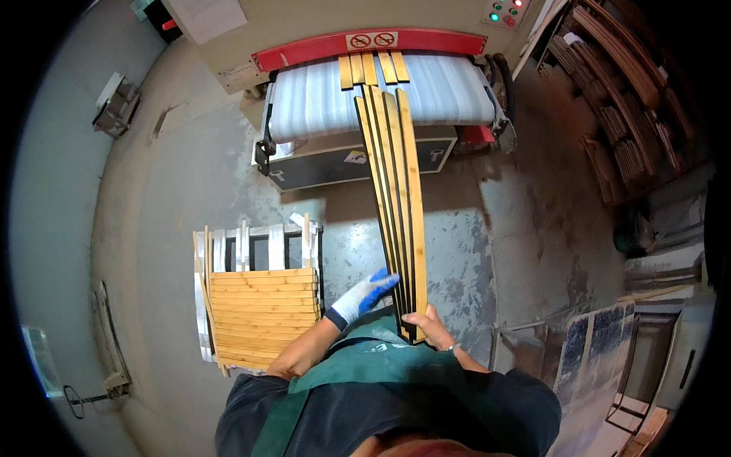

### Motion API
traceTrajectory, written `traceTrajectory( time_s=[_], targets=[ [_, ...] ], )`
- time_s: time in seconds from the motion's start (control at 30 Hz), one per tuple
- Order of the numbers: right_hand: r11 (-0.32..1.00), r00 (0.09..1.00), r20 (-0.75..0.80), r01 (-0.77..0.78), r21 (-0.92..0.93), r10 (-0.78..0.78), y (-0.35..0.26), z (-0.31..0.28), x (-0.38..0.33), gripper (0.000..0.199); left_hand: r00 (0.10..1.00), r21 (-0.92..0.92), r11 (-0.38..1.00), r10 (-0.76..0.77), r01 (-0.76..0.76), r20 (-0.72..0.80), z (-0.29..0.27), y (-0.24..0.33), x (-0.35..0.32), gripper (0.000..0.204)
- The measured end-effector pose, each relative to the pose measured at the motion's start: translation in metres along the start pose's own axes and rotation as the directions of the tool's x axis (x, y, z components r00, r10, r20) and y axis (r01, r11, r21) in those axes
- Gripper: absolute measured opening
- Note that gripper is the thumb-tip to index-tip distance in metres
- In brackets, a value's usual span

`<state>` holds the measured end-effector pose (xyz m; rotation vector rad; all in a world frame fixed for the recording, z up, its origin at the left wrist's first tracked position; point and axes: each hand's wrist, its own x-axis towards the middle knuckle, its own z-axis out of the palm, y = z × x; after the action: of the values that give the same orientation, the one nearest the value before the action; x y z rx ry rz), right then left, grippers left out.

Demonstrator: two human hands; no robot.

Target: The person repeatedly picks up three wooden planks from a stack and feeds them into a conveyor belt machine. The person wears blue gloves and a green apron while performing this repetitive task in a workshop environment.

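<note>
Several long wooden slats, yellowish with dark edges, run from my body out to the white mesh conveyor belt. Their far ends lie on or just above the belt. My right hand, bare, grips the near ends, its thumb over the top. On the left side of the bundle, my left hand in a white and blue glove holds the slats a little farther out. The slats fan slightly, the rightmost apart from the others. More slats lie on the belt, partly under the machine's red bar.
A stack of yellowish slats rests on a pallet at my left. Control buttons sit on the machine's upper right. Piled brown boards stand far right, and a worn panel leans near right. A small stand is far left.
</note>
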<state>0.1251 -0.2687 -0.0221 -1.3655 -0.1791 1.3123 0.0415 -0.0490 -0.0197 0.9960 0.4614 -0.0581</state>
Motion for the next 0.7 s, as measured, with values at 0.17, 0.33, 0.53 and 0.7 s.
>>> traceTrajectory(
  time_s=[0.17,0.33,0.53,0.7],
  targets=[
    [0.995,0.988,-0.153,0.023,0.093,-0.009,-0.013,0.028,0.011,0.049,0.940,0.906,0.299,0.256,-0.300,0.227,-0.004,-0.026,-0.035,0.057],
    [0.967,0.948,-0.188,0.248,-0.062,-0.256,-0.031,0.028,0.033,0.019,0.995,-0.063,0.994,-0.089,0.085,-0.054,-0.006,-0.004,-0.027,0.047],
    [0.926,0.924,-0.248,0.206,-0.317,-0.290,-0.043,0.004,0.043,0.015,0.931,0.444,0.884,0.030,0.146,-0.365,0.003,0.036,-0.037,0.034],
    [0.929,0.931,-0.219,0.223,-0.296,-0.293,-0.060,0.004,0.059,0.029,0.911,0.274,0.946,-0.048,0.174,-0.411,0.015,0.032,-0.025,0.037]
  ],
)
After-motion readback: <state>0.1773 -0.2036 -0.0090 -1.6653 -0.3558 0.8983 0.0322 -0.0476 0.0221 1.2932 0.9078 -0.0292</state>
